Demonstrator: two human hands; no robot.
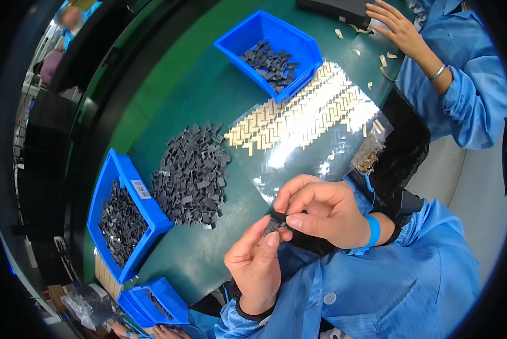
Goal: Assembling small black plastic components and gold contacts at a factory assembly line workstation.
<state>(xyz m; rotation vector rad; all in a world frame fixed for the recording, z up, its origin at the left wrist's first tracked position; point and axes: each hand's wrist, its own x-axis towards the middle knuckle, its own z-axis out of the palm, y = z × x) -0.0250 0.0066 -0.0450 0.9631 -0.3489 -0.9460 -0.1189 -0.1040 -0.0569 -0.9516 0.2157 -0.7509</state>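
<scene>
My left hand [256,260] and my right hand [330,212] meet over the near edge of the table. Between their fingertips is a small dark grey part [277,222], pinched by both hands. Its exact kind is too small to tell, and the fingers cover part of it. Beyond the hands lies a clear plastic sheet [259,174] with rows of cream L-shaped strips [287,127] on it. To the left of the sheet is a loose heap of flat dark grey pieces [191,175].
A blue bin [236,45] of grey pieces stands at the far side. Another blue bin [154,209] of dark parts is at the left, a smaller one [171,296] nearer. At the far right a co-worker's hand [400,34] reaches over the green table [183,76].
</scene>
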